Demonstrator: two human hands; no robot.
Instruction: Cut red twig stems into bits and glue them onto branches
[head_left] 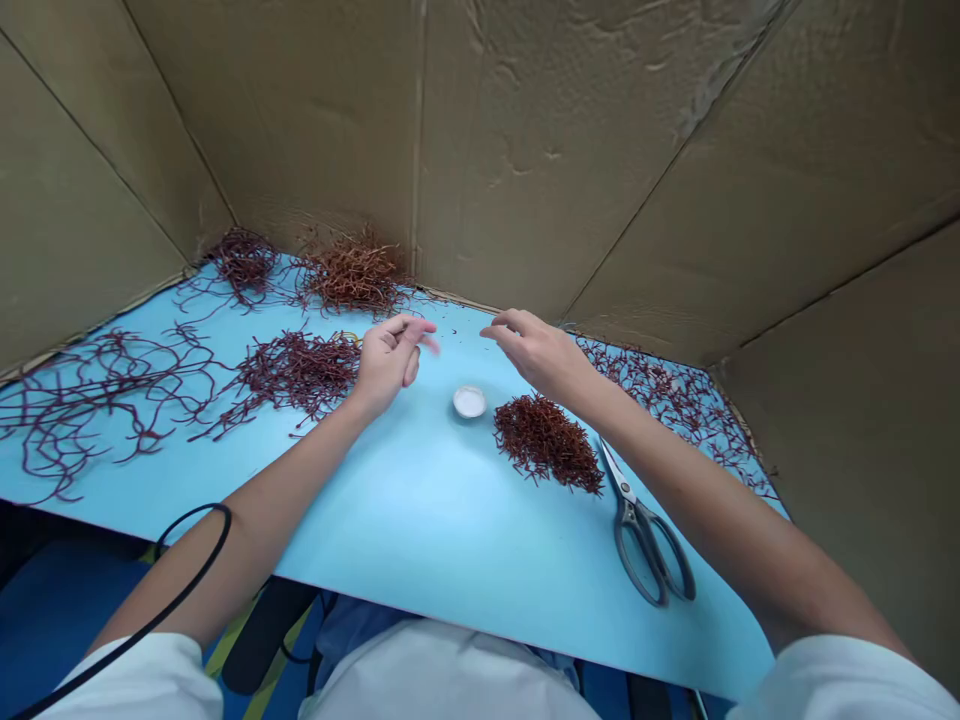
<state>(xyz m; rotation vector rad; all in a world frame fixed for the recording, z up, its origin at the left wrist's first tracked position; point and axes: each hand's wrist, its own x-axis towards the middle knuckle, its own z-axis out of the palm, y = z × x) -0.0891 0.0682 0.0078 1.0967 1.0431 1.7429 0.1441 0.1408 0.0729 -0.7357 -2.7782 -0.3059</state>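
Observation:
My left hand (pixel 390 358) hovers over the blue table (pixel 420 520), fingers loosely curled, thumb and forefinger near each other; I see nothing clear in them. It sits just right of a pile of dark red wiry strands (pixel 296 370). My right hand (pixel 536 350) is raised a little further right, fingers bent and apart, apparently empty. Below the two hands sits a small round white dish (pixel 469 401). A dense heap of short red-brown pieces (pixel 547 442) lies under my right wrist.
Grey scissors (pixel 645 540) lie beside my right forearm. More strand piles: brownish (pixel 352 272) and dark (pixel 244 260) at the back, long loose strands (pixel 90 390) at left, scattered ones (pixel 667 385) at right. Cardboard walls (pixel 525 150) enclose the table. A black cable (pixel 187 560) hangs at front left.

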